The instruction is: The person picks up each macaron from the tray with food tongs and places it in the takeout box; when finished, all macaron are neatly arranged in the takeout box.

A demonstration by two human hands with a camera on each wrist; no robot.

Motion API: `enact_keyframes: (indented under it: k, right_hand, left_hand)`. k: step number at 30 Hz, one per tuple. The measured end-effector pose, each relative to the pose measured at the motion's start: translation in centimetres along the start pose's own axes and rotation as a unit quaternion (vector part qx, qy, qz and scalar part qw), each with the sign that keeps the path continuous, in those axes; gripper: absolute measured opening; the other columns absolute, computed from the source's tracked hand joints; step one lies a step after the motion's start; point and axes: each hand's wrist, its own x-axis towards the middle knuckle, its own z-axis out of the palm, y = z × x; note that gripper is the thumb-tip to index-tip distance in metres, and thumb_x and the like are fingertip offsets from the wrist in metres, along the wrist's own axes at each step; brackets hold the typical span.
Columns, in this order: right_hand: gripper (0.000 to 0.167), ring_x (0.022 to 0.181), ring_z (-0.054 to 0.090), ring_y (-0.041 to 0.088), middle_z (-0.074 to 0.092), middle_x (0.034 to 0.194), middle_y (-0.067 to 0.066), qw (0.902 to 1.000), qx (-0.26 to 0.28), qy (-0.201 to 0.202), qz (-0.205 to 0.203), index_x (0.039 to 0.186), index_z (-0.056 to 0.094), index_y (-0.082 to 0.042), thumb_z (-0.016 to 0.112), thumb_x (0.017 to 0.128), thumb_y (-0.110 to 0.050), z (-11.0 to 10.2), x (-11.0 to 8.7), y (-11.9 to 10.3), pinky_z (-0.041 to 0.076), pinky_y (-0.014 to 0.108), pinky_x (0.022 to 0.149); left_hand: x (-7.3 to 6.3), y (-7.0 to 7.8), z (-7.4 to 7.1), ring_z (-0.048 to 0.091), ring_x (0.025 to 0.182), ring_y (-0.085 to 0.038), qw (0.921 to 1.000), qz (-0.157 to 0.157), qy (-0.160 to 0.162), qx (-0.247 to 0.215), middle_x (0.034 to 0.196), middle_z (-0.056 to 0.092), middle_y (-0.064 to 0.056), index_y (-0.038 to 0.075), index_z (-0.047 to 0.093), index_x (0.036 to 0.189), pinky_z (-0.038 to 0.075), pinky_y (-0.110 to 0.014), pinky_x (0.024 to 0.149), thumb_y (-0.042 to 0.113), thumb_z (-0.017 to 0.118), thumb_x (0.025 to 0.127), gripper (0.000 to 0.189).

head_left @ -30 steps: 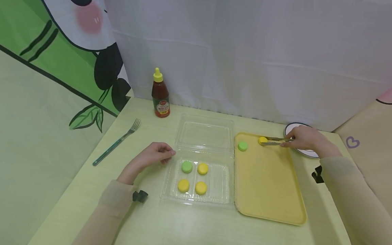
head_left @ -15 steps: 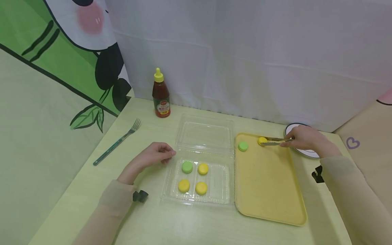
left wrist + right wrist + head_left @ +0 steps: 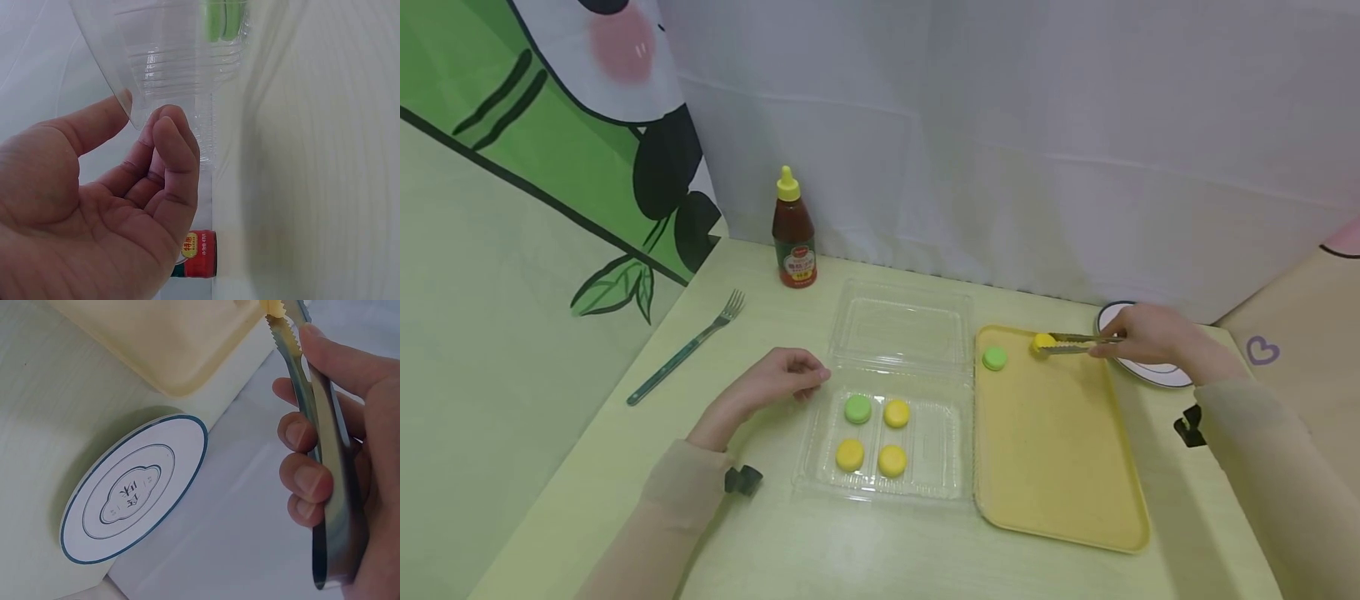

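Observation:
My right hand (image 3: 1146, 333) grips metal tongs (image 3: 1078, 343) whose tips pinch a yellow macaron (image 3: 1042, 342) at the far end of the yellow tray (image 3: 1060, 467). In the right wrist view my fingers (image 3: 309, 481) curl round the tongs (image 3: 325, 462). A green macaron (image 3: 995, 358) lies on the tray's far left corner. My left hand (image 3: 778, 379) rests loosely curled on the table, fingertips at the edge of the clear plastic box (image 3: 940, 450); the left wrist view shows the box edge (image 3: 156, 56) by my fingers (image 3: 175, 156). The box holds one green macaron (image 3: 857, 408) and three yellow ones (image 3: 892, 460).
The box's open lid (image 3: 902, 327) lies flat behind it. A sauce bottle (image 3: 793, 233) stands at the back, a fork (image 3: 688, 355) lies at the left. A white plate (image 3: 1153, 367) sits right of the tray under my right hand. White cloth hangs behind the table.
My right hand and the tongs have lifted very slightly with the yellow macaron; the right forearm shifted a little to the right. The left hand has not moved.

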Motion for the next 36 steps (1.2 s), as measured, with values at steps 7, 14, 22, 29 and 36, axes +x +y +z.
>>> enact_keyframes:
  k: [7, 14, 22, 29, 36]
  right_hand:
    - [0.036, 0.083, 0.066, 0.019, 0.072, 0.094, 0.000, 0.9998, -0.011, 0.004, -0.013, 0.100, 0.079, -0.012, 0.071, 0.090, -0.046, -0.5, -0.2, -0.6, 0.053, 0.045, 0.073]
    - [0.035, 0.076, 0.065, 0.015, 0.071, 0.089, -0.003, 0.9992, -0.014, 0.020, -0.032, 0.099, 0.079, -0.010, 0.073, 0.089, -0.043, -1.1, -0.7, -1.4, 0.054, 0.042, 0.070]
    - [0.036, 0.055, 0.025, 0.003, 0.030, 0.059, -0.012, 0.9949, -0.044, 0.047, -0.077, 0.066, 0.052, -0.024, 0.072, 0.091, -0.040, -2.3, -1.0, -3.0, 0.022, 0.025, 0.053]
    - [0.038, 0.056, 0.024, 0.002, 0.027, 0.059, -0.014, 0.9929, -0.055, 0.053, -0.092, 0.066, 0.048, -0.027, 0.071, 0.091, -0.044, -3.0, -1.3, -4.8, 0.021, 0.025, 0.053]
    - [0.048, 0.056, 0.016, 0.000, 0.015, 0.060, -0.015, 0.9850, -0.072, 0.078, -0.136, 0.063, 0.036, -0.027, 0.075, 0.089, -0.041, -3.4, -1.4, -6.4, 0.016, 0.023, 0.052]
  left_hand:
    - [0.0, 0.0, 0.0, 0.057, 0.078, -0.021, 1.0000, 0.003, -0.004, -0.008, 0.086, 0.063, -0.009, -0.001, 0.066, 0.108, 0.049, -0.032, 0.073, 0.024, 0.064, 0.099, 0.027]
    - [0.1, -0.1, 0.0, 0.057, 0.079, -0.021, 1.0000, 0.004, -0.005, -0.005, 0.086, 0.063, -0.009, -0.001, 0.066, 0.109, 0.049, -0.032, 0.073, 0.024, 0.064, 0.099, 0.027]
    - [0.2, -0.2, -0.1, 0.057, 0.078, -0.021, 1.0000, 0.005, -0.005, -0.003, 0.083, 0.062, -0.007, 0.000, 0.067, 0.107, 0.049, -0.033, 0.073, 0.024, 0.064, 0.099, 0.026]
    - [0.3, -0.2, 0.1, 0.057, 0.078, -0.021, 1.0000, 0.001, -0.004, -0.001, 0.083, 0.062, -0.007, 0.000, 0.067, 0.107, 0.049, -0.033, 0.073, 0.024, 0.064, 0.099, 0.026]
    - [0.4, -0.1, 0.1, 0.057, 0.078, -0.021, 1.0000, -0.003, -0.002, 0.002, 0.084, 0.063, -0.007, 0.001, 0.067, 0.107, 0.049, -0.032, 0.073, 0.024, 0.064, 0.099, 0.025]
